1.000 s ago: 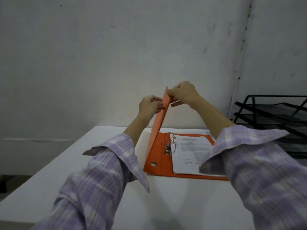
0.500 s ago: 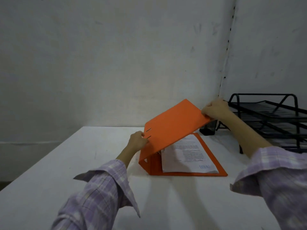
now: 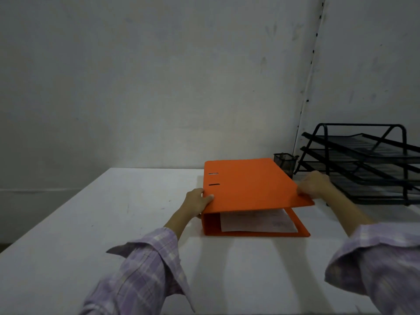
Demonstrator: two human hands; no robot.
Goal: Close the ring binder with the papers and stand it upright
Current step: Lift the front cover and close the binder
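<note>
An orange ring binder (image 3: 250, 185) lies flat on the white table (image 3: 113, 223), its front cover lowered almost level over the white papers (image 3: 256, 222), which show through the gap at the near edge. My left hand (image 3: 196, 200) grips the spine corner at the binder's left side, thumb on the cover. Over at the cover's right edge, my right hand (image 3: 314, 184) pinches the free corner. The ring mechanism is hidden under the cover.
A black wire letter tray stack (image 3: 363, 164) stands at the right, close behind my right hand. A small black mesh pen cup (image 3: 285, 163) sits just behind the binder. A grey wall runs along the table's far edge.
The cover has swung down from upright to nearly flat over the papers. My right hand followed its free edge down to the right; my left hand dropped to the spine.
</note>
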